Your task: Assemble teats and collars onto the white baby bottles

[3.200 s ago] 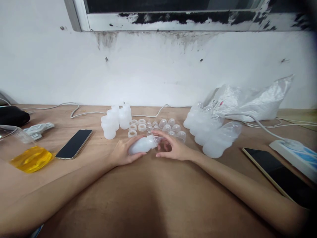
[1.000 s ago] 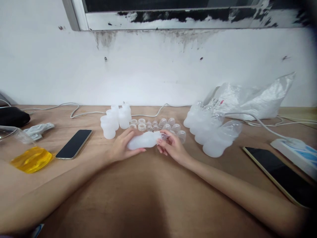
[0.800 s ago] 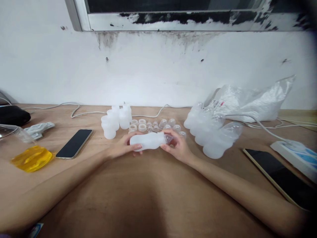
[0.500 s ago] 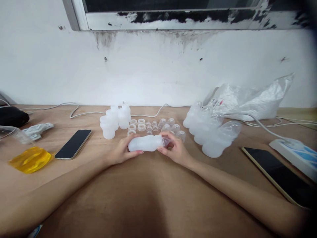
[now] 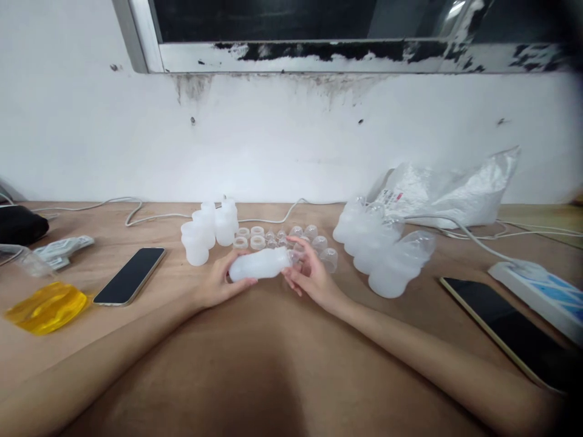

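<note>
My left hand [image 5: 224,282] is wrapped round the base of a frosted white bottle [image 5: 259,264], which lies nearly sideways above the table. My right hand [image 5: 312,273] is at the bottle's right end, fingers bent round its clear top [image 5: 295,257]. Behind the bottle stand rings [image 5: 257,237], small clear nipple-like parts [image 5: 270,237] and clear domed caps [image 5: 320,243]. Several open frosted bottles [image 5: 197,244] are grouped to the left. Several bottles with clear caps [image 5: 389,267] stand on the right.
A phone [image 5: 130,276] and a container of yellow liquid [image 5: 48,306] are at the left. On the right are a second phone [image 5: 501,331], a power strip [image 5: 542,291] and a plastic bag [image 5: 449,191]. Cables [image 5: 291,212] run along the wall.
The view has tilted up a little. My right hand's fingers have spread and loosened round the clear top. The bottle's right end is tipped slightly upward, with my left hand still round its base.
</note>
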A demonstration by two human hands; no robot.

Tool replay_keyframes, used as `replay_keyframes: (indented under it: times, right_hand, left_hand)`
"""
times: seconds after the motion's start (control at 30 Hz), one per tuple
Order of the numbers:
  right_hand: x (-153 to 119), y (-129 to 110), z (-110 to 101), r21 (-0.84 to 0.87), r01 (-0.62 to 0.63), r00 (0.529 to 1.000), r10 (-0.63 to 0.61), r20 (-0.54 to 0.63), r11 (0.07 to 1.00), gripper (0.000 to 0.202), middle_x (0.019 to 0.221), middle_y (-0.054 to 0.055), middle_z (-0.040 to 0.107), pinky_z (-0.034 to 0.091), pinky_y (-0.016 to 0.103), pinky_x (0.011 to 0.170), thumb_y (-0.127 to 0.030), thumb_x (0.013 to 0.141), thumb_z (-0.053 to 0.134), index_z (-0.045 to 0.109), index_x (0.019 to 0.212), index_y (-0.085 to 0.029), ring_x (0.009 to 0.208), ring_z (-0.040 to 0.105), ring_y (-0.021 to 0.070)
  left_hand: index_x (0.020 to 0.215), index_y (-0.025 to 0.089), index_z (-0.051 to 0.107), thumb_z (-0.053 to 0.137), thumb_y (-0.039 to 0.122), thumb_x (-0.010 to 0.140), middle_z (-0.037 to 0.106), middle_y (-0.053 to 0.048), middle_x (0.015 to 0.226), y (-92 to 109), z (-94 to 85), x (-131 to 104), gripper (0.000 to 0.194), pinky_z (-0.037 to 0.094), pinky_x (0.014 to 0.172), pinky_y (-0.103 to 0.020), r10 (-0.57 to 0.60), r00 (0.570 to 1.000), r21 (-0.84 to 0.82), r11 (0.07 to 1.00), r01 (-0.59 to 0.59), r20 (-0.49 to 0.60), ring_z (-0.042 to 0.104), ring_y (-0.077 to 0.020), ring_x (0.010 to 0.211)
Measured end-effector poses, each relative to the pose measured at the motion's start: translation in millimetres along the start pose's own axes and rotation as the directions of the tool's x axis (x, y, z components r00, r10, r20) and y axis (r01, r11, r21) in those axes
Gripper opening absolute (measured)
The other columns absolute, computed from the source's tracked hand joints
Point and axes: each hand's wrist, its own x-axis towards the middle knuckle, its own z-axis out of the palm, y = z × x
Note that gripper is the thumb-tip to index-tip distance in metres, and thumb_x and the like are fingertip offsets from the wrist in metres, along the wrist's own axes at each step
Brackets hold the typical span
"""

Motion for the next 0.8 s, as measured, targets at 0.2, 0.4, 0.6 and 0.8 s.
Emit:
replay_keyframes:
  times: [0.2, 0.4, 0.6, 0.8]
  right_hand:
    - [-1.1, -6.4, -2.2, -0.125, 0.051, 0.998, -0.054, -0.022, 0.991, 0.032, 0.062, -0.005, 0.043, 0.032, 0.020, 0.042, -0.039, 0.073, 0.056, 0.045, 0.098, -0.022, 0.046, 0.040, 0.0060]
    - [1.3, -1.8, 0.9, -0.069, 0.006, 1.000, -0.008, -0.020, 0.998, 0.034, 0.060, -0.006, 0.042, 0.031, 0.020, 0.041, -0.040, 0.075, 0.053, 0.041, 0.102, -0.023, 0.043, 0.038, 0.0056]
    - [-2.3, -4.7, -5.9, -0.222, -0.006, 0.991, 0.035, 0.130, 0.975, 0.051, 0.093, 0.003, 0.049, 0.042, 0.024, 0.051, -0.038, 0.073, 0.057, 0.033, 0.116, -0.025, 0.060, 0.050, 0.0086]
    - [-18.8, 1.9, -33.8, -0.689, 0.273, 0.941, -0.335, 0.046, 0.672, 0.031, 0.092, 0.005, 0.052, 0.044, 0.035, 0.074, -0.027, 0.078, 0.050, 0.043, 0.109, -0.024, 0.082, 0.051, 0.0179]
  left_hand:
    - [0.109, 0.017, 0.040, 0.053, 0.035, 0.076, 0.054, -0.007, 0.101, -1.6, 4.7, -4.9, 0.040, 0.044, 0.072, -0.028, 0.116, 0.993, 0.117, 0.987, -0.114, -0.010, 0.054, -0.0186, 0.087]
    - [0.106, 0.017, 0.041, 0.053, 0.036, 0.075, 0.055, -0.006, 0.094, -4.0, 6.2, -3.2, 0.039, 0.044, 0.071, -0.029, 0.121, 0.992, 0.187, 0.976, -0.114, -0.031, 0.054, -0.0186, 0.083]
    - [0.105, 0.016, 0.043, 0.054, 0.039, 0.073, 0.053, -0.010, 0.102, -4.9, 1.1, -5.5, 0.040, 0.042, 0.080, -0.034, 0.099, 0.995, 0.214, 0.972, -0.093, -0.016, 0.051, -0.0218, 0.094]
    - [0.108, 0.015, 0.042, 0.049, 0.039, 0.077, 0.054, -0.010, 0.102, -2.7, -6.6, -17.6, 0.040, 0.042, 0.078, -0.035, -0.009, 1.000, 0.220, 0.976, 0.008, 0.001, 0.052, -0.0231, 0.093]
